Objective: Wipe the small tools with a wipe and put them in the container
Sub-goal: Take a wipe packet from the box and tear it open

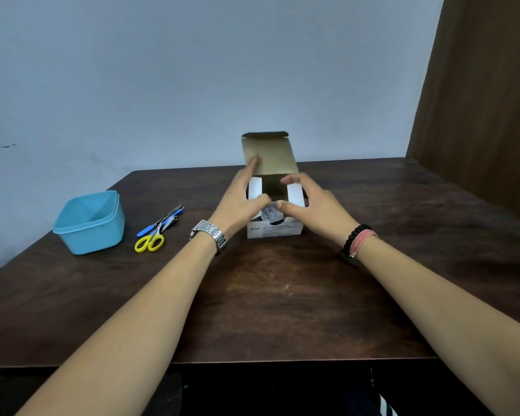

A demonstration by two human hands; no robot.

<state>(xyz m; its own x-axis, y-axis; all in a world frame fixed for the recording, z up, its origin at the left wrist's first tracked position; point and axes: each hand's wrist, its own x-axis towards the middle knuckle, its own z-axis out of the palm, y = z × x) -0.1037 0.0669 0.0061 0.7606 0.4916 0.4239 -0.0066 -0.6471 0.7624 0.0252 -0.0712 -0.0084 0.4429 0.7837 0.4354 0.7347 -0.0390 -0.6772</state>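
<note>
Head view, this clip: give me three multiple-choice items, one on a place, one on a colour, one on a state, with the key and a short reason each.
1. Where does the blue container stand, seen from the camera?
A. left of the scissors
B. behind the box
C. right of the box

2. What colour are the handles of the scissors?
A. red
B. yellow
C. black

3. What state is the alcohol swab box in?
A. taped shut
B. lying flattened
C. open, lid flap raised

Key:
1 A, it sits on the table at far left, the scissors beside it.
2 B, both finger loops are yellow.
3 C, the brown flap stands up behind the left hand and right hand, which pinch a swab packet at the opening.
</note>
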